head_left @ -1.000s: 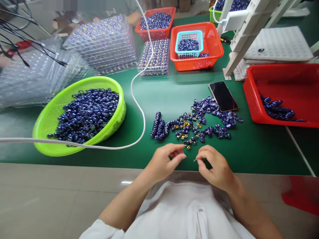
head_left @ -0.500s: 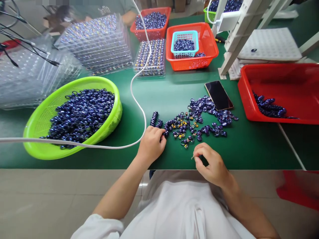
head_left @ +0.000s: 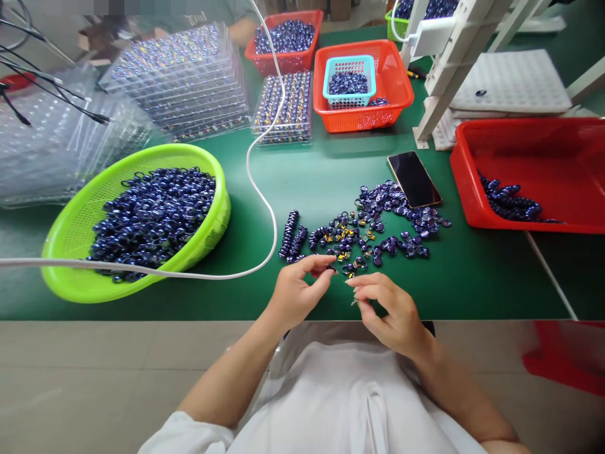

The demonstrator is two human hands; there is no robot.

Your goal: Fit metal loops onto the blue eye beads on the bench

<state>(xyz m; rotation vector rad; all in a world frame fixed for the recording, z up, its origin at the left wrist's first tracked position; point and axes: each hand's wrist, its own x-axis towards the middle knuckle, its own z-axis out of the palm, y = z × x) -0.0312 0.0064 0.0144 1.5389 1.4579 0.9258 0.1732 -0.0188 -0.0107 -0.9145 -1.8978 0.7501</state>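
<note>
A scatter of dark blue glossy beads (head_left: 378, 217), some with small gold parts, lies on the green table (head_left: 472, 277) in front of me. My left hand (head_left: 295, 293) is closed in a pinch on one dark bead at the near edge of the scatter. My right hand (head_left: 387, 309) sits just beside it, fingers closed on a thin metal pin. Two short stacked strings of beads (head_left: 290, 236) lie to the left of the scatter.
A lime green basket (head_left: 137, 217) full of beads stands left, with a white cable (head_left: 265, 208) across it. A phone (head_left: 414, 179), a red bin (head_left: 534, 173), orange baskets (head_left: 362, 85), stacked clear trays (head_left: 189, 82) and a white stand (head_left: 444, 57) surround the work spot. Another person's arm is at the far edge.
My left hand came back from the bead strings towards me with a bead pinched in it. My right hand shifted slightly left to meet it.
</note>
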